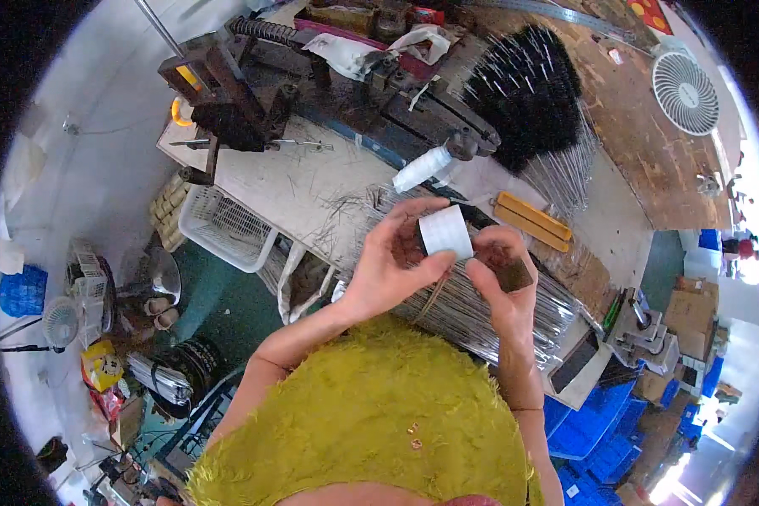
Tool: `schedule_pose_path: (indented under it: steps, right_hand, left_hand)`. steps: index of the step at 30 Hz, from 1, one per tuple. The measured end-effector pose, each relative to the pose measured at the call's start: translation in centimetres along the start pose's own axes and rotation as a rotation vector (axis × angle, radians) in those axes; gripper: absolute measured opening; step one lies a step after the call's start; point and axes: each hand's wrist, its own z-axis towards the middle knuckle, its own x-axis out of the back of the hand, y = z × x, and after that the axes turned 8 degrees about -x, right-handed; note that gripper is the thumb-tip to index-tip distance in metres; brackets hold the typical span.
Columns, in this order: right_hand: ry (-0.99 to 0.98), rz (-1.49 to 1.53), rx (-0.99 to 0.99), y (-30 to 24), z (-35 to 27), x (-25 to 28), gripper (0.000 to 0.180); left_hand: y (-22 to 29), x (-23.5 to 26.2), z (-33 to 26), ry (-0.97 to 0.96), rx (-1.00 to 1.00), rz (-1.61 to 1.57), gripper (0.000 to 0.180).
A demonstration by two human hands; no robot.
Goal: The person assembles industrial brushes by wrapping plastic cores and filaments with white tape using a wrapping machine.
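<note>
My left hand (396,261) is wrapped round a short white roll (445,232), thumb across its lower front and fingers behind it. I cannot tell whether it is tape or labels. Close by the roll's right end, my right hand (508,274) is curled with thumb and fingers drawn together; what they pinch, if anything, is too small to see. Beneath both hands lies a thick bundle of thin metal wires (472,316) on the bench. A white wrapped cylinder (422,169) rests beyond the roll, and a yellow-orange bar-shaped tool (533,221) is to its right.
Black-bristled brushes with wire stems (527,97) are heaped at the back. A dark metal machine (236,110) stands at the far left of the bench. A white plastic basket (225,228) is beside the bench's left edge. A white fan (686,93) stands far right, blue crates (594,426) lower right.
</note>
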Motion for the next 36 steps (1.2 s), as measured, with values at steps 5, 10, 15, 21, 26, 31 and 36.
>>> schedule_pose_path:
  steps: [5, 10, 15, 21, 26, 31, 36]
  right_hand:
    - [0.105, -0.304, 0.133, -0.2, -0.1, -0.1, 0.02]
    - [0.228, -0.723, 0.384, -0.8, -0.1, -0.5, 0.021]
    - [0.216, -0.801, 0.447, -1.4, 0.1, -0.7, 0.023]
    - [0.081, -1.038, 0.627, -1.4, 0.8, 0.6, 0.025]
    - [0.028, -1.137, 0.652, -2.0, 0.7, 0.6, 0.026]
    - [0.089, -0.933, 0.645, -2.0, 1.3, 0.9, 0.024]
    - [0.172, -0.775, 0.5, -1.6, 1.6, 1.6, 0.021]
  left_hand:
    - [0.0, 0.3, 0.2, 0.017, 0.26, -0.262, 0.045]
    - [-0.4, 0.4, 0.1, 0.04, 0.336, -0.272, 0.045]
    - [-0.2, 0.3, 0.3, 0.08, 0.261, -0.162, 0.046]
    - [0.2, 0.4, 0.2, 0.07, 0.208, 0.06, 0.045]
    - [0.4, 0.7, 0.1, 0.019, 0.165, 0.252, 0.046]
    - [0.2, 0.8, 0.1, -0.101, 0.199, 0.155, 0.046]
    - [1.9, 1.7, 0.5, -0.259, 0.377, -0.05, 0.042]
